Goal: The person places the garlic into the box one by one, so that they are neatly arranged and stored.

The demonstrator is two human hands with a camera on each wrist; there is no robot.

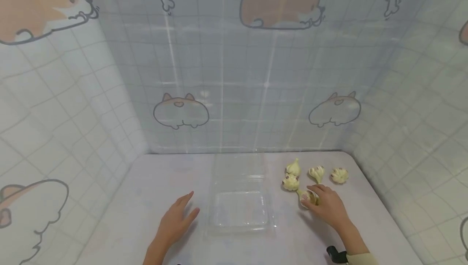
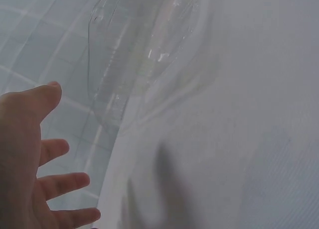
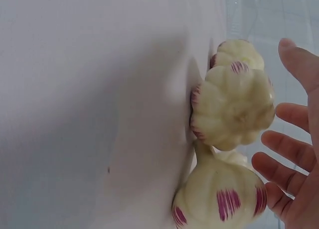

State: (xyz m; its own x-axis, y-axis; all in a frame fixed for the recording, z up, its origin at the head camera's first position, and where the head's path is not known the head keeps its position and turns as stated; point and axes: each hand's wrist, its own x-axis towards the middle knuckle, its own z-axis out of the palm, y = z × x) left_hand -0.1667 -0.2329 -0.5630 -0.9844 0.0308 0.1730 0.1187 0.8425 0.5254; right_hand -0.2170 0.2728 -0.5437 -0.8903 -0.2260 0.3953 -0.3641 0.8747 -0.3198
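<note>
My right hand reaches over the nearest garlic bulb, thumb and fingers spread about it. In the right wrist view the fingers look extended beside a pale garlic bulb and a purple-streaked garlic bulb, not curled round either; whether a fingertip touches the streaked one, I cannot tell. A clear plastic container lies mid-table, its clear lid folded back behind it. To its left, my left hand hovers with fingers apart, holding nothing; the left wrist view shows the container beyond the thumb.
Behind the right hand lie further garlic bulbs: a pair close together, one with its stem toward me, and one at the far right. Patterned curtain walls enclose the white table at the back and sides.
</note>
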